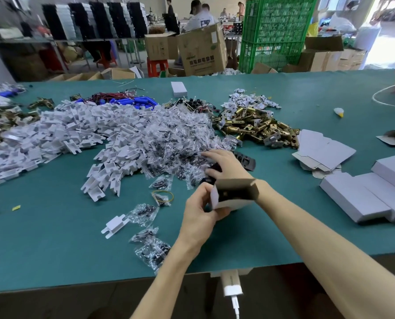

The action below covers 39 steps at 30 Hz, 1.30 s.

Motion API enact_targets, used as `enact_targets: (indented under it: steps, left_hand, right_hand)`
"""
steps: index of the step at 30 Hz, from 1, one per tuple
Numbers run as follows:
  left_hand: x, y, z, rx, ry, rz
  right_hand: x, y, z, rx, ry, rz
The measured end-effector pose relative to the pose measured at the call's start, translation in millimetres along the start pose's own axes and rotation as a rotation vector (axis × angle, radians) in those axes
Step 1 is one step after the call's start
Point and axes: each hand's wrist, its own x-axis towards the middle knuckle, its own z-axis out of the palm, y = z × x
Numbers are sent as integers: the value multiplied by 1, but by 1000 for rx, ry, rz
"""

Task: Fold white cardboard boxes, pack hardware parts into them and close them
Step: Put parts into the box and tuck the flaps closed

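The worktop point(54, 238) is running out of frame left & right, w/ bare green showing along its near edge. The heap of bagged screws point(168, 139) is covering whatever's under it. Closed white boxes point(364, 199) are lying near the rt side, partly cut off. The open box point(235, 194) is sitting front-centre, just before the heap, its inside too dark to read. The left hand point(201, 215) is pinching its white flap. The right hand point(226, 162) is curling round a dark part point(214, 168), mostly hiding it.
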Motion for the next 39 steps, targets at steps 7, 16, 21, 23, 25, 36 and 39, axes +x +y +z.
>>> enact_targets:
  steps: [7, 16, 21, 23, 25, 36, 39]
  left_hand:
    - [0, 3, 2, -21, -16, -39]
    - [0, 4, 3, -27, 32, -65]
    - [-2, 8, 3, -86, 119, -69]
    - [-3, 8, 3, -83, 122, -68]
    - [-4, 9, 3, -71, 118, -64]
    - [-4, 7, 4, -50, 55, -15]
    - [-3, 6, 3, -48, 56, -12]
  right_hand:
    - [-4, 17, -9, 91, 175, 34]
    - [-21, 13, -33, 309, 303, 155]
    - [-39, -4, -63, 628, 443, 266]
    - [-48, -16, -80, 711, 436, 218]
    - [-57, -31, -98, 724, 422, 107]
    - [-84, -73, -112, -6, 240, -236]
    - [-85, -65, -106, -93, 190, -154]
